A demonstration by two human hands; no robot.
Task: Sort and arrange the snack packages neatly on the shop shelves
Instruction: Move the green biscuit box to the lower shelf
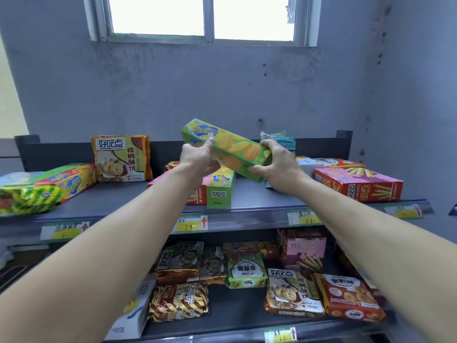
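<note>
Holding the long green biscuit box tilted above the top shelf, we have our left hand pinching near its raised end and our right hand wrapped round its lower end; farther back, a walnut biscuit bag stands upright

- Green box: the near side of its middle is covered by the left hand, and its right end by the right hand.
- Teal packet: only the top shows above the right hand; the print is unreadable.
- Pink box: largely hidden behind the left forearm.
- Striped bag: cut off by the left edge.
- Price tags: handwritten figures too blurred to read.
- White carton: left part hidden behind the left forearm.
- Dark packs: blurred, mostly behind the right forearm.
- Window: top cut off by the upper edge.
</note>
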